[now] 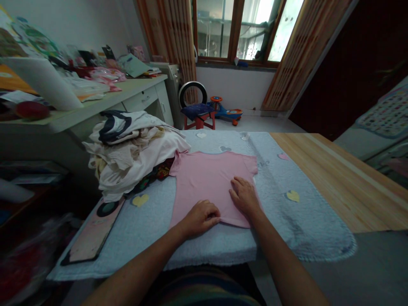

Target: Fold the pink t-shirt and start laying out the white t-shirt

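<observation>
1. The pink shirt (204, 178) lies spread in front of me on the pale blue blanket (306, 225), neckline away from me, hem toward me.
2. My left hand (201, 216) rests at the hem, fingers curled loosely and thumb close to them; I can't tell whether any cloth is pinched there.
3. My right hand (245, 196) lies partly open on the shirt's right side, fingers a little bent, thumb apart, gripping nothing that I can see.
4. I judge the step in hand to be smoothing the fabric flat.
5. The next move calls for a light touch, I'd say, keeping the left sleeve clear of the clothes pile (137, 165) right beside it.
</observation>
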A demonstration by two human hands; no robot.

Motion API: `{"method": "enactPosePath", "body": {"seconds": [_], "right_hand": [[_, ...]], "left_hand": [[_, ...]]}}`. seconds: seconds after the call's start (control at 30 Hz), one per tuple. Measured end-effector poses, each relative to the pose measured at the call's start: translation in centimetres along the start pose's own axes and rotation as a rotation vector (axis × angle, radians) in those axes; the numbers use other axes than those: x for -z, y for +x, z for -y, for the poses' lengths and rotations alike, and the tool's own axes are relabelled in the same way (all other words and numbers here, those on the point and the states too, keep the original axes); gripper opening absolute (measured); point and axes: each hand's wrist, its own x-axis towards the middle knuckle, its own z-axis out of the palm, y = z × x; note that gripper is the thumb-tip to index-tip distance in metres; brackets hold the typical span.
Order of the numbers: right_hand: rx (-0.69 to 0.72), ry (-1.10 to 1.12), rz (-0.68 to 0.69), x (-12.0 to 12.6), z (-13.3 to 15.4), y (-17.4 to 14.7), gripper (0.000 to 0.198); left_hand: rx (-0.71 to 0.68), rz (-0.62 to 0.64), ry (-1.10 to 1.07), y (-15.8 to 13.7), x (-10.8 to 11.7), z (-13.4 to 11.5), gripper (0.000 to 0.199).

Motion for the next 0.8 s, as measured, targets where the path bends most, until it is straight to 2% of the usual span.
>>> {"method": "enactPosePath", "body": {"seconds": [0.2, 0.27, 0.5, 0.67, 0.8], "right_hand": [[0.036, -0.1, 0.134, 0.0, 0.6, -1.1, 0.053], [0.069, -0.1, 0.167, 0.2, 0.8, -2.1, 0.055], [0.173, 0.08, 0.173, 1.7, 0.1, -5.3, 0.054], [0.269, 0.268, 0.259, 3.0, 0.3, -6.6, 0.037], [0.305, 0.305, 0.288, 3.3, 1.6, -7.3, 0.033]], "left_hand": [[0.062, 0.024, -0.04, 0.0, 0.4, -0.4, 0.015], [0.074, 0.043, -0.055, 0.0, 0.5, -0.3, 0.02], [0.045, 0.066, -0.059, -0.5, 0.7, -0.2, 0.039], [0.081, 0.009, -0.061, -0.4, 0.5, -0.4, 0.026], [0.096, -0.029, -0.098, -0.4, 0.4, -0.4, 0.021]]}}
